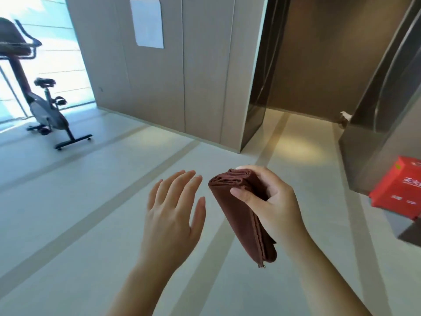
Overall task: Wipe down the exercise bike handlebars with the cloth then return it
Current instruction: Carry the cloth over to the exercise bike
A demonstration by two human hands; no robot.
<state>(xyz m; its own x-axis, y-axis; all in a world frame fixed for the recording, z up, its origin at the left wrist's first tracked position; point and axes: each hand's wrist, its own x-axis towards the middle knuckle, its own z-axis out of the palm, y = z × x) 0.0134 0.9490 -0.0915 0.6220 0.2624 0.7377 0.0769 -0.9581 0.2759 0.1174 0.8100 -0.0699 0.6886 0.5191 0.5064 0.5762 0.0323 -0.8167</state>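
Pale floor (95,201) stretched toward the bike (45,106) at ten o'clock. Your right hand (271,201) gripped the folded cloth (237,215), carried ready for wiping; your left hand (173,215) hung released, fingers spread, just beside it.

1. A red box (397,185) sits on a grey ledge (394,224) at the right edge.
2. A white sheet (147,22) hangs on the beige wall panel (205,65).
3. The pale floor (68,201) carries darker stripes.

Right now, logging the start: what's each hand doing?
Left hand: open, holds nothing.
Right hand: grips the folded cloth.
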